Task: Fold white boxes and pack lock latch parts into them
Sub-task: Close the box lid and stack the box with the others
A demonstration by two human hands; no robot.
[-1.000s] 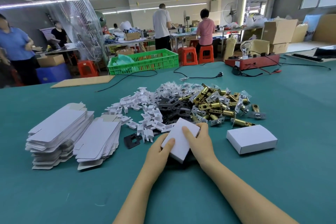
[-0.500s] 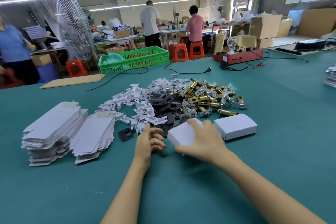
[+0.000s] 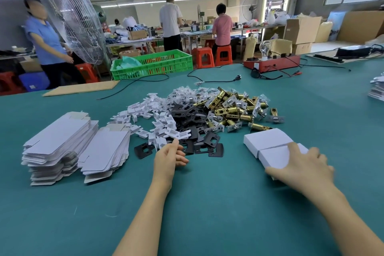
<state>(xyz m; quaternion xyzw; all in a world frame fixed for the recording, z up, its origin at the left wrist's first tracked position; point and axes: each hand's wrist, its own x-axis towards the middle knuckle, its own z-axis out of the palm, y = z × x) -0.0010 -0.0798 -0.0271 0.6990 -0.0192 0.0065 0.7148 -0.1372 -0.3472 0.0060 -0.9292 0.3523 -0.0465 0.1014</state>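
Surroundings: 2 stacks of flat white box blanks (image 3: 72, 143) lie at the left of the green table (image 3: 207, 203). Beyond the hands spreads a mixed heap: white plastic inserts (image 3: 153, 118), black strike plates (image 3: 191, 124) and brass lock latches (image 3: 234, 108). A green crate (image 3: 153, 64), a black power cord (image 3: 218, 78) and a red test box (image 3: 272, 63) carrying a clear bulb (image 3: 265, 46) sit along the far edge. Another small stack of white blanks (image 3: 377, 87) shows at the right margin.

Task items: 2 folded white boxes lie side by side, touching, right of the heap. The far box (image 3: 266, 139) stands uncovered just in front of the brass latches. The near box (image 3: 276, 155) is partly hidden by the right hand (image 3: 301, 168), which rests over it with fingers spread and nearly straight, the thumb reaching along its near edge. The left hand (image 3: 168, 158) sits well apart from the right, at the near edge of the black plates; its fingers are loosely curled and a raised fingertip touches a white insert, but whether anything is pinched cannot be told.

Setting: a factory room with strip lighting, a large wire-guarded fan (image 3: 70, 16), red stools (image 3: 214, 56), cardboard cartons (image 3: 301, 29), and 3 other workers (image 3: 171, 25) at benches.
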